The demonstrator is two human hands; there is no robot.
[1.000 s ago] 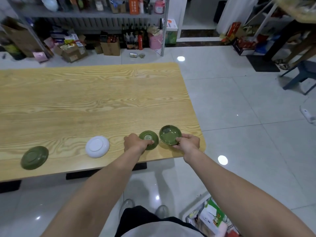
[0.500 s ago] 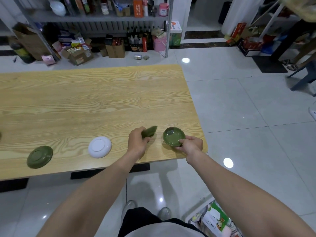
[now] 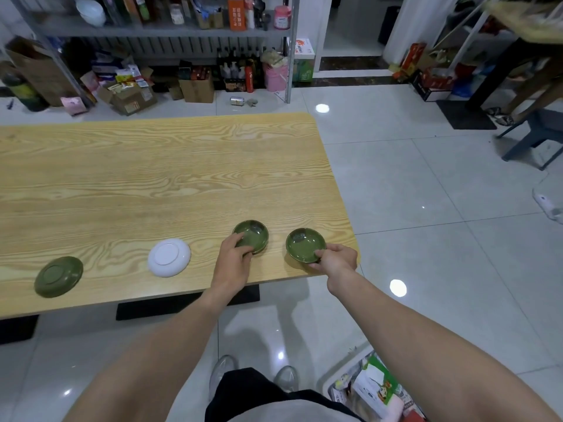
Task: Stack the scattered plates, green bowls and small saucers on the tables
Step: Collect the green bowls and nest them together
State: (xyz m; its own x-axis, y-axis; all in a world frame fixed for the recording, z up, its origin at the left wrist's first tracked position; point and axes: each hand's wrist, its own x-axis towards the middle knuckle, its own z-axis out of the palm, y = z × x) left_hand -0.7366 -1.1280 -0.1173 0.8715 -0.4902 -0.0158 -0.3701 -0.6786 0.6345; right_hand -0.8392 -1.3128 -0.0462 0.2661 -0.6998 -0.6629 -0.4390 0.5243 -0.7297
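Green bowl [image 3: 254,234] gripped by left hand [image 3: 233,260], second green bowl [image 3: 303,245] pinched by right hand [image 3: 336,258], orange box [image 3: 237,14] lettering blurred.

Beyond the white plate [image 3: 169,257], the far stretch of the table [image 3: 152,178] is open wood, wide enough to sweep a hand across. Left of the white plate a broad gap runs to the dark green plate [image 3: 58,276]. Right of the white plate the passage narrows: my left hand [image 3: 233,260] grips a green bowl [image 3: 253,234] close by, and further right my right hand [image 3: 336,258] pinches a second green bowl [image 3: 304,245] by the table's corner.
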